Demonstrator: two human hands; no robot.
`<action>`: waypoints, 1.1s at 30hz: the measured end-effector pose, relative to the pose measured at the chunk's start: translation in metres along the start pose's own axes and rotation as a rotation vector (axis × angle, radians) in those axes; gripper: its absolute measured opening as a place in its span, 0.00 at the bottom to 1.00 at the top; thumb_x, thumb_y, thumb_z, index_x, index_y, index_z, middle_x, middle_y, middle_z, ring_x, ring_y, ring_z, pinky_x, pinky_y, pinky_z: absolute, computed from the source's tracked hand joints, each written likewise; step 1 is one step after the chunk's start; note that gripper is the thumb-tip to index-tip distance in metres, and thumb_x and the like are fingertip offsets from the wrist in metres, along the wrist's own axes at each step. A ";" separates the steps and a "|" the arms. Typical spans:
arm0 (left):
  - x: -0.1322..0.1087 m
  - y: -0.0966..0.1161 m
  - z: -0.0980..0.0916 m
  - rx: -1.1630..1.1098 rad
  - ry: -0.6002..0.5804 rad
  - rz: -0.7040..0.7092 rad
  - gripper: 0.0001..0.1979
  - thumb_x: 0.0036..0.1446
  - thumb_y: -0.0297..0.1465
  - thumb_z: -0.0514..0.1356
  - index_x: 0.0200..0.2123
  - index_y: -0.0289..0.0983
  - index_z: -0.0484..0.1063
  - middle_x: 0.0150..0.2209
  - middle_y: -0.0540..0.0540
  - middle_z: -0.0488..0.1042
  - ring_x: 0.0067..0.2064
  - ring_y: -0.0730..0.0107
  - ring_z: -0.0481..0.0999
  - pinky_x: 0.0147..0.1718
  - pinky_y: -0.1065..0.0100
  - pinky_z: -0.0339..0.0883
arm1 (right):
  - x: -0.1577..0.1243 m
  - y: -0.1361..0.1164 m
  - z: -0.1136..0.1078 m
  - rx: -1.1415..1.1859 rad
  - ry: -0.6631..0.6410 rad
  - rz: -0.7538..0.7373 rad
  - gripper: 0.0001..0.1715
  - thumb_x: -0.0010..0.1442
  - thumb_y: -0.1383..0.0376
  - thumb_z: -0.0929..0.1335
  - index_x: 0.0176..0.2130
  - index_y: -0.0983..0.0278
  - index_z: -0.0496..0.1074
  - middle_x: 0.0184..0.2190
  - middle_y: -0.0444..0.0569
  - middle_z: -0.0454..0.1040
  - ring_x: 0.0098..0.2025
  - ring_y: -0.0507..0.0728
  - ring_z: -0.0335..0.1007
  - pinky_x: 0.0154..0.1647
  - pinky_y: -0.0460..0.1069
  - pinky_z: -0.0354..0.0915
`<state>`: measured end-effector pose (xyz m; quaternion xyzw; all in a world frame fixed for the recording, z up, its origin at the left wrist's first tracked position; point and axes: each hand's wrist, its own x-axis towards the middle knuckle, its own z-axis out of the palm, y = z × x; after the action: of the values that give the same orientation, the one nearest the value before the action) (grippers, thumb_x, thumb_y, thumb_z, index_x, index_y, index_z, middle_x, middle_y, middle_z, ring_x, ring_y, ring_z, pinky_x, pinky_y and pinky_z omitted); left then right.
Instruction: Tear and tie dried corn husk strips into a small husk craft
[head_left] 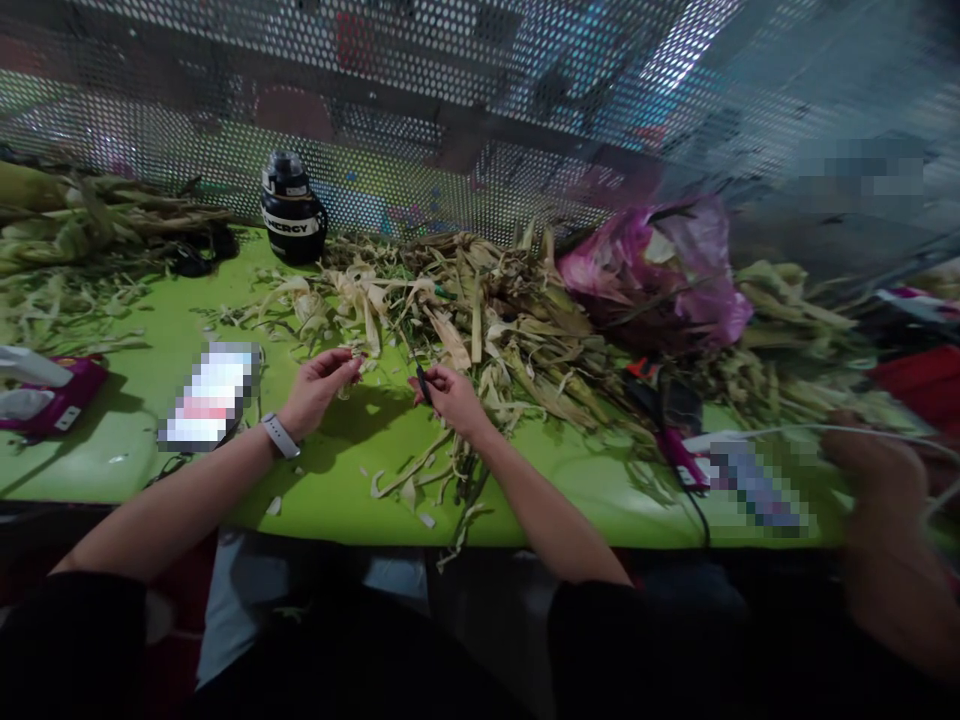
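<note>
My left hand, with a pale watch on the wrist, hovers over the green table and pinches a small pale piece of husk at its fingertips. My right hand is closed round a thin dark tool that points up and away. Both hands sit just in front of a heap of dry corn husks. Loose husk strips lie on the table below my right wrist.
A black jug stands at the back by the perforated metal screen. A pink plastic bag lies on the husks at right. A phone lies left of my hand. Another person's hand is at the right edge.
</note>
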<state>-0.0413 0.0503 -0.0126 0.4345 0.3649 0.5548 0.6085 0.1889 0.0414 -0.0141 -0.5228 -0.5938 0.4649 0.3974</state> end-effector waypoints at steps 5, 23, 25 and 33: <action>-0.002 0.004 0.003 0.060 0.017 0.034 0.14 0.46 0.36 0.71 0.36 0.36 0.79 0.30 0.49 0.78 0.29 0.77 0.71 0.33 0.70 0.68 | 0.003 0.005 -0.011 -0.519 0.069 -0.118 0.20 0.51 0.53 0.72 0.39 0.64 0.74 0.32 0.48 0.76 0.28 0.54 0.68 0.31 0.49 0.62; -0.002 0.008 0.003 0.033 -0.010 0.076 0.17 0.50 0.41 0.68 0.36 0.36 0.71 0.33 0.48 0.79 0.35 0.73 0.77 0.34 0.71 0.67 | 0.003 -0.026 -0.006 -0.071 -0.177 0.131 0.31 0.50 0.39 0.67 0.31 0.65 0.70 0.24 0.47 0.74 0.22 0.50 0.64 0.23 0.45 0.59; -0.001 0.008 0.003 0.020 0.002 0.082 0.17 0.49 0.41 0.68 0.37 0.36 0.71 0.32 0.48 0.79 0.35 0.73 0.77 0.34 0.72 0.66 | 0.005 -0.031 -0.002 -0.064 -0.234 0.135 0.32 0.51 0.39 0.66 0.32 0.66 0.71 0.26 0.47 0.75 0.23 0.50 0.64 0.24 0.45 0.60; 0.001 0.011 0.004 -0.042 0.019 0.061 0.16 0.46 0.39 0.71 0.35 0.36 0.74 0.31 0.49 0.78 0.34 0.73 0.77 0.33 0.71 0.67 | 0.015 -0.028 0.004 -1.121 0.021 -0.123 0.25 0.53 0.53 0.71 0.47 0.63 0.74 0.47 0.56 0.72 0.44 0.61 0.70 0.38 0.50 0.63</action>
<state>-0.0415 0.0506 -0.0012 0.4272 0.3457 0.5846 0.5969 0.1760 0.0556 0.0121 -0.6230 -0.7753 0.0493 0.0910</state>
